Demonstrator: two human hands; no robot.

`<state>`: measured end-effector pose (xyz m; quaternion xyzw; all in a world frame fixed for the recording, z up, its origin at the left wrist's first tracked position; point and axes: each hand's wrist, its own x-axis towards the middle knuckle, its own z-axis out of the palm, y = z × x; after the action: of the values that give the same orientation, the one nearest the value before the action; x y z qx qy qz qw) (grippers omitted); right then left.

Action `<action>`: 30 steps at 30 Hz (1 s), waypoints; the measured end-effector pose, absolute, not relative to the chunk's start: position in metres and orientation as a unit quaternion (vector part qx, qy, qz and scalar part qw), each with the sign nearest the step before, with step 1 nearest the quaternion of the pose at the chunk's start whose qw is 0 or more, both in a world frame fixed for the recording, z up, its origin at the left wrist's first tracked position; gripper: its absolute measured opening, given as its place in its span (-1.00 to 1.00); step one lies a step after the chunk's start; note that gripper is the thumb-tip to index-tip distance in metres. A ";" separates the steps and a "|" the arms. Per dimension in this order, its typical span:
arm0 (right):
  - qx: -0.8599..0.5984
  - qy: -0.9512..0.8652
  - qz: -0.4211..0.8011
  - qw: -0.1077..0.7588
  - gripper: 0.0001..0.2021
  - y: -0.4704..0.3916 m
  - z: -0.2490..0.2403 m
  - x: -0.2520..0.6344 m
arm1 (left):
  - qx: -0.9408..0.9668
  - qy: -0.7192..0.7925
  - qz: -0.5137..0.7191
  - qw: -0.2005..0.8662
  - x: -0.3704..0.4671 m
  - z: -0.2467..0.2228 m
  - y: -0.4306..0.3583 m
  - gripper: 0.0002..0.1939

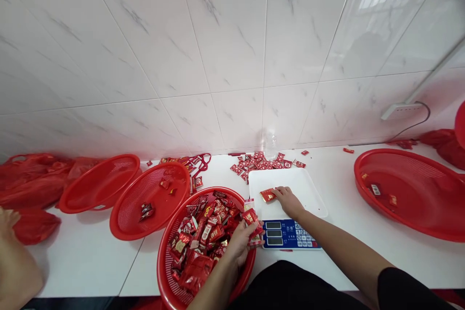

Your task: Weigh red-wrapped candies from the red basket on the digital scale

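My left hand [241,242] is closed around several wrapped packets [251,218], red and pale pink, above the right rim of a red basket [165,256]. Inside that basket lies a heap of small red wrapped sweets [207,232]. My right hand [288,201] grips one red and gold packet [268,195] over the white tray [301,184] of a weighing scale. The scale's blue panel [288,234], with displays and number keys, faces me below the tray.
Loose small red packets [259,161] lie behind the tray by a clear plastic bottle [269,144]. Red baskets [123,218] stand at left, and a large one [417,193] at right. Red bags [32,179] lie far left, near another person's arm [18,256]. A tiled wall bounds the table.
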<state>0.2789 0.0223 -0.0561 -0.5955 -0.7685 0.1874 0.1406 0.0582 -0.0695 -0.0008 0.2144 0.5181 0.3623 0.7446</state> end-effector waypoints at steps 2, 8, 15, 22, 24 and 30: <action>-0.605 -0.754 0.201 0.157 -0.56 0.024 -0.053 0.281 | 0.209 0.521 0.362 0.744 0.056 -0.003 -0.071 -0.56; -0.665 -0.665 0.247 0.234 -0.64 0.029 -0.041 0.290 | 0.208 0.519 0.367 0.744 0.052 -0.006 -0.076 -0.61; -0.691 -0.562 0.338 0.306 -0.50 0.034 -0.029 0.273 | 0.211 0.522 0.364 0.741 0.052 -0.006 -0.079 -0.60; -0.676 -0.570 0.371 0.283 -0.50 0.038 -0.041 0.253 | 0.217 0.525 0.365 0.738 0.054 -0.004 -0.080 -0.61; -0.675 -0.569 0.382 0.272 -0.46 0.042 -0.044 0.251 | 0.213 0.527 0.367 0.736 0.054 -0.005 -0.081 -0.60; -0.678 -0.527 0.436 0.270 -0.56 0.047 -0.044 0.253 | 0.201 0.527 0.373 0.736 0.056 -0.006 -0.080 -0.58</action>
<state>0.2532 0.0467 -0.0441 -0.6779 -0.5267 0.4359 0.2702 0.0558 -0.0801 -0.0062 0.2014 0.5273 0.3733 0.7362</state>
